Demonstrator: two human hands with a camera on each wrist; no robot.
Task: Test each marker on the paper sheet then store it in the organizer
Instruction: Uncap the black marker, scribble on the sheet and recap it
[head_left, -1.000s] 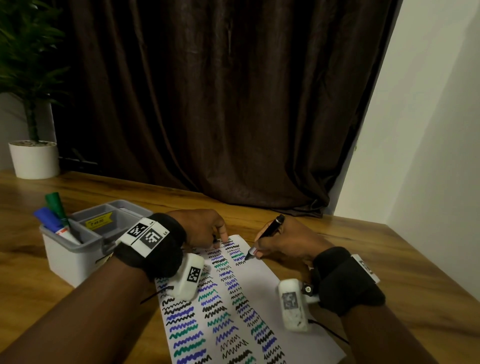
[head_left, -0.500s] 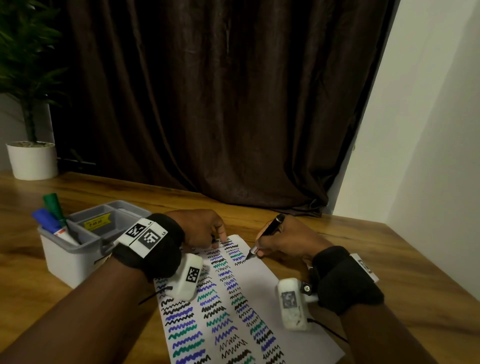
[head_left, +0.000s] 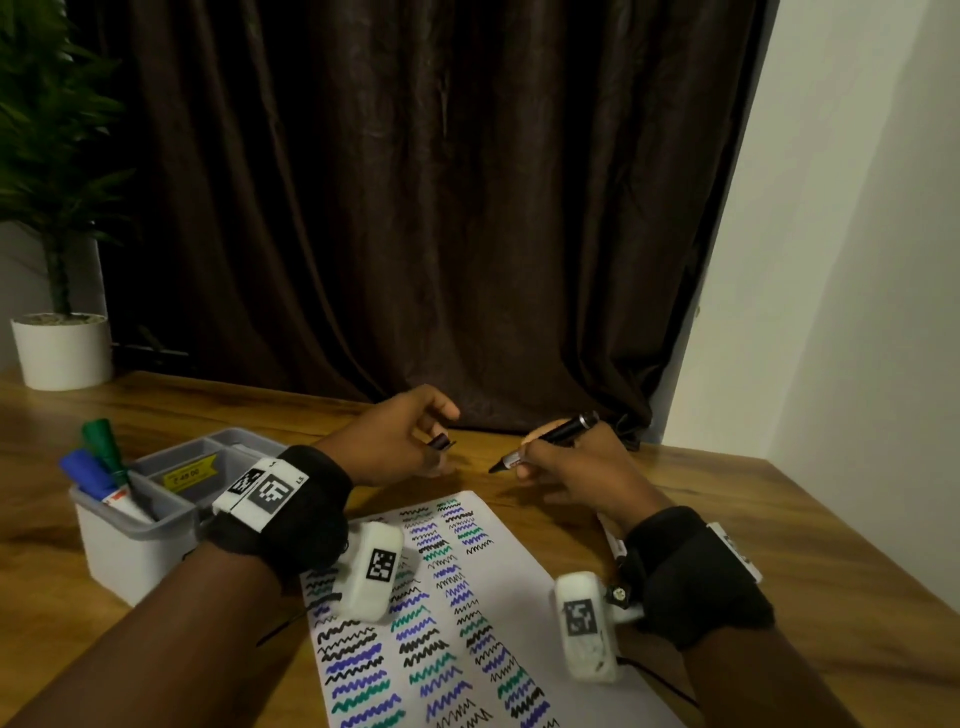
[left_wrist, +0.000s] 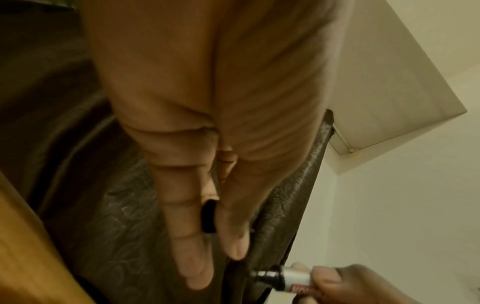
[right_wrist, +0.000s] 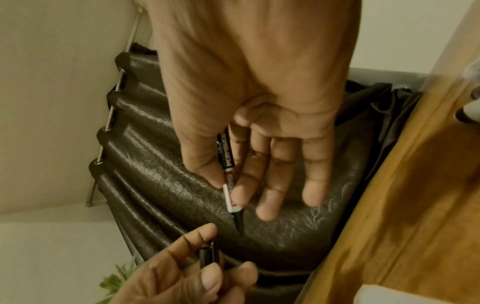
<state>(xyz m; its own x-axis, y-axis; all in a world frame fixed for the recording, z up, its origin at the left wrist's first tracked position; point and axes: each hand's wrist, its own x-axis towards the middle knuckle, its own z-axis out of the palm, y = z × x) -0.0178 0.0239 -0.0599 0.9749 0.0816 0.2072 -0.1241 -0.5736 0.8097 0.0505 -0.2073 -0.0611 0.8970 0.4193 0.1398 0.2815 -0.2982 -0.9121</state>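
Observation:
My right hand pinches an uncapped black marker, tip pointing left, lifted above the far end of the paper sheet. In the right wrist view thumb and forefinger clamp the marker. My left hand pinches the black cap a short gap left of the tip; the cap sits between two fingers in the left wrist view. The paper carries several rows of black, blue and green squiggles. The grey organizer stands at the left with a blue marker and a green marker inside.
A white plant pot stands at the table's far left corner. A dark curtain hangs behind the table and a white wall closes the right side. Another marker lies partly hidden under my right wrist.
Both hands have lifted off the paper and moved away from me. The marker tip left the sheet and now points at the cap in my left hand.

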